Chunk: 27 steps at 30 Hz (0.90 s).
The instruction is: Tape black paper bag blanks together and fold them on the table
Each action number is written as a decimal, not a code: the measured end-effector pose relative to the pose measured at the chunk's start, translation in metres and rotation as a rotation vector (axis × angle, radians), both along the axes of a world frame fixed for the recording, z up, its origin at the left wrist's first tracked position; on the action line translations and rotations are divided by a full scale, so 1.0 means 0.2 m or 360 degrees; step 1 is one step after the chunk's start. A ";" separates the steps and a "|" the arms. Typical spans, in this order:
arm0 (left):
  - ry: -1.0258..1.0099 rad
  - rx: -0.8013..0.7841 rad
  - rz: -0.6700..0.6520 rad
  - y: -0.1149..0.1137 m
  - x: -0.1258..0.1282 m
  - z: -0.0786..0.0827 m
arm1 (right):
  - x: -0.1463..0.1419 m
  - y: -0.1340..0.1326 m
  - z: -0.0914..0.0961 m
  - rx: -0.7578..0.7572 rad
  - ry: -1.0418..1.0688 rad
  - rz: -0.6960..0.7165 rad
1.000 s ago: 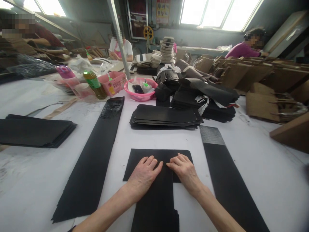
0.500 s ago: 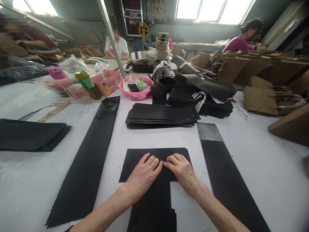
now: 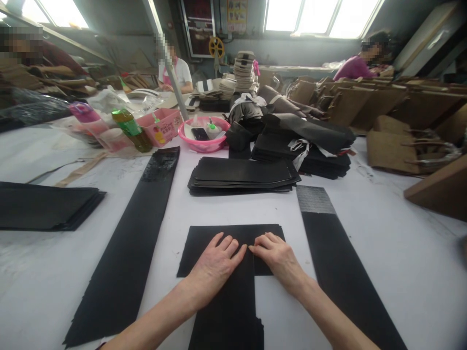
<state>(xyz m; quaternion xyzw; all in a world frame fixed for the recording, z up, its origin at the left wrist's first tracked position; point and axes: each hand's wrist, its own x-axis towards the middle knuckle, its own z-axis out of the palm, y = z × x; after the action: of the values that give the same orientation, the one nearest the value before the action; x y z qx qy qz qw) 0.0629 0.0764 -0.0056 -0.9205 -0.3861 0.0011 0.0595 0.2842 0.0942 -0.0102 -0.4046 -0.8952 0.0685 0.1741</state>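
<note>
A black sheet lies crosswise on the white table in front of me. Over it runs a long black strip, its near end layered at the right edge. My left hand rests flat on the strip's far end, fingers spread and thumb pointing right. Close beside it, my right hand has curled fingers, with thumb and forefinger pressed together at the strip's far right corner. The two thumbs almost meet. What lies under the fingers is partly hidden.
Long black strips flank me at left and right. Ahead sits a stack of black pieces; another stack is far left. Behind are a pink basin, a green-labelled bottle and brown paper bags. Several people work beyond.
The hands hold nearly the same pose; the right fingers have shifted very slightly at the strip's corner. The whole view has moved a little.
</note>
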 end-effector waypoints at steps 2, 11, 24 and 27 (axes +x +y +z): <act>-0.0002 0.0008 -0.0001 0.00 0.00 0.00 | 0.00 -0.02 0.00 -0.0015 0.0001 0.0008; -0.0091 0.0018 0.0022 0.00 -0.01 0.01 | 0.03 -0.03 -0.02 -0.0348 0.0289 -0.0176; -0.0728 -0.0340 0.0272 0.04 -0.22 0.02 | -0.31 -0.04 0.03 -0.0264 0.0159 -0.0165; -0.0871 -0.0420 0.0230 0.05 -0.30 0.01 | -0.30 -0.01 0.03 -0.0245 0.0085 -0.0103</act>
<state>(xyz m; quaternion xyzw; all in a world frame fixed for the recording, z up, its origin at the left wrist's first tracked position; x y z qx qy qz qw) 0.0028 0.0859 -0.0043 -0.8566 -0.4487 -0.1926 -0.1668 0.2245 0.0920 -0.0052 -0.4433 -0.8688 0.1423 0.1684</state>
